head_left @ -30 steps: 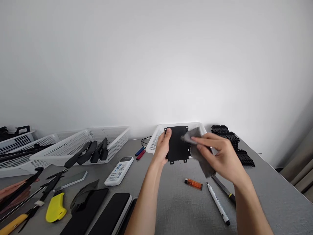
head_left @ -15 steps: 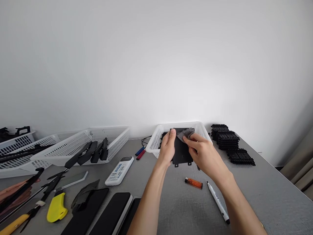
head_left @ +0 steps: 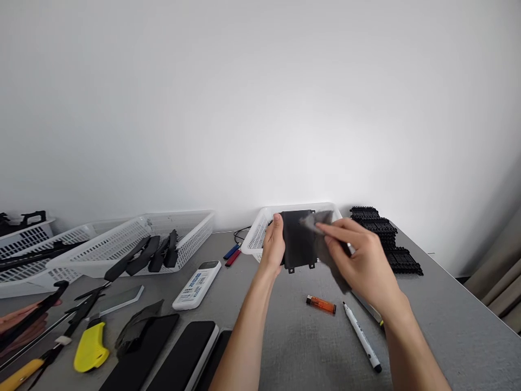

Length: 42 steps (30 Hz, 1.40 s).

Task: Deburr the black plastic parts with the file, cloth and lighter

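Above the worktop (head_left: 277, 336), before the basket (head_left: 249, 251) at its far edge, the left hand (head_left: 274, 247) grips the plate's (head_left: 299, 240) left side, thumb in front; the right hand (head_left: 361, 254) pinches the cloth (head_left: 330, 263) over its right. Flat, even strokes should wipe best, plate braced, cloth clear of the tabs (head_left: 291, 270).

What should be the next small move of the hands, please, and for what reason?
Probably the right hand should draw the grey cloth leftward across the black plate: it pinches the cloth at the plate's right side, the plate's left part is uncovered, and the left hand grips its left edge.
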Tool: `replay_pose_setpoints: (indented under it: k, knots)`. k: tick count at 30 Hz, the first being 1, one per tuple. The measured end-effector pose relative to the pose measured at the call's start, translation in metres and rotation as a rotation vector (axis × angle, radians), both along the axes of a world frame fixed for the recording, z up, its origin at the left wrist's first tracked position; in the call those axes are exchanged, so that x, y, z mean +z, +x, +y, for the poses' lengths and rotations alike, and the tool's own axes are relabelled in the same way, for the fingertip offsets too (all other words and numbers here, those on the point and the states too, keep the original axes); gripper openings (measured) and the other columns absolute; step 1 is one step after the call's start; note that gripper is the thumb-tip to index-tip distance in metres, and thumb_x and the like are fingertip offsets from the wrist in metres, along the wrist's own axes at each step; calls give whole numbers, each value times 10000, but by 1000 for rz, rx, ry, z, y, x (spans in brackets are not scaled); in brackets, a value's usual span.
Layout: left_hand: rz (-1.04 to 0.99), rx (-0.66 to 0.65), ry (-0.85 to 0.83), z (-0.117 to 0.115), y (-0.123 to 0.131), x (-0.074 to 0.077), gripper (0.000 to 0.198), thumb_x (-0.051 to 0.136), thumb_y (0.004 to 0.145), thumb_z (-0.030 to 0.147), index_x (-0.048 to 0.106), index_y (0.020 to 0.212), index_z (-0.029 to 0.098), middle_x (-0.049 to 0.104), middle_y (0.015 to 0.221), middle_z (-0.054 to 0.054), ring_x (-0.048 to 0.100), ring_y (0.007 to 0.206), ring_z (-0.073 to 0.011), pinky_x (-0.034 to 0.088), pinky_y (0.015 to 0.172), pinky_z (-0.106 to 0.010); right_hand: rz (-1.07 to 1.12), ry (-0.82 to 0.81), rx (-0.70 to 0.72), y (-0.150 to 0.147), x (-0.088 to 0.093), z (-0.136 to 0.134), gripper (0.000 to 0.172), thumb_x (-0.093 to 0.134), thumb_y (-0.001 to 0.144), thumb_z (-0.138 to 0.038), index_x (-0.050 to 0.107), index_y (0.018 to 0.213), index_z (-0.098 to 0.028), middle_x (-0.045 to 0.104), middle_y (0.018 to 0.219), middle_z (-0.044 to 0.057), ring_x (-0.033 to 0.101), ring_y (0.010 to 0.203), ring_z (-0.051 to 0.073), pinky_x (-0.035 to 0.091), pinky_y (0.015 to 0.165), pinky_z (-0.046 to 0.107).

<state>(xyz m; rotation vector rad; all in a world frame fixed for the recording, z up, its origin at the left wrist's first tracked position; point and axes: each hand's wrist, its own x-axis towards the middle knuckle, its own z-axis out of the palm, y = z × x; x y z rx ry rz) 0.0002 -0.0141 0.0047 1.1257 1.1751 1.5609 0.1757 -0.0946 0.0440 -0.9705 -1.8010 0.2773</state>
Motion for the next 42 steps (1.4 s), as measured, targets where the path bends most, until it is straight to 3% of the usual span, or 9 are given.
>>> replay_pose_setpoints:
  k: [4,9,14,21,28,33,35,38,42]
  knots:
    - [-23,-31,-87,-5,7,0,751,447,844,757,548,1378,237,372,1590,-77,246,1505,-279,265,1212,-397,47,75,-201,-1,-10,20,362,448,975,-172,693,1241,-152,644,932,77,568,685,150,465,597,290]
    - [-34,-61,37,-3,20,-12,646,484,863,709,650,1240,211,530,1482,-111,343,1469,-279,251,1215,-379,-110,96,-191,-20,-24,39,401,385,992,-147,678,1265,-169,637,958,98,610,802,194,509,719,335]
    - [-89,-157,112,-2,26,-17,600,466,886,695,683,1186,223,622,1386,-88,458,1400,-264,344,1170,-363,-266,164,-164,-32,-27,37,440,350,995,-118,638,1315,-205,627,1046,120,592,917,232,518,781,360]
    - [-283,-139,-8,8,16,-10,813,300,839,826,696,1164,196,747,1113,-129,670,1141,-295,570,912,-374,-443,3,75,-26,-18,23,427,374,950,-18,699,1200,-135,603,895,68,551,701,154,431,616,276]
    - [-248,74,-67,21,1,-14,779,374,821,823,625,1280,245,692,1261,-126,636,1209,-294,577,868,-354,-449,-134,270,-13,-20,21,523,416,834,56,776,1068,-243,674,887,35,569,696,124,405,597,243]
    - [-263,78,-103,13,3,-1,825,335,810,842,560,1364,273,673,1305,-105,639,1208,-274,568,891,-323,-355,-219,493,6,-9,11,469,456,868,-1,772,1086,-270,698,916,28,608,752,130,444,615,240]
    - [-284,36,-122,9,6,3,831,287,822,840,537,1388,285,669,1315,-96,644,1201,-266,565,905,-325,-188,-174,433,11,-2,8,427,461,916,-71,738,1169,-276,678,943,28,600,741,125,452,611,243]
    - [-284,-49,-153,4,10,4,841,267,816,847,501,1424,315,614,1396,-79,614,1244,-273,561,927,-352,46,-35,113,14,0,11,373,466,956,-164,710,1222,-254,647,939,44,575,733,138,461,618,263]
    - [-204,-53,-167,-2,15,1,816,368,801,830,534,1403,303,473,1533,-70,474,1387,-290,521,998,-347,47,24,-190,8,-13,32,378,446,965,-184,692,1251,-177,627,912,67,556,679,151,469,617,298]
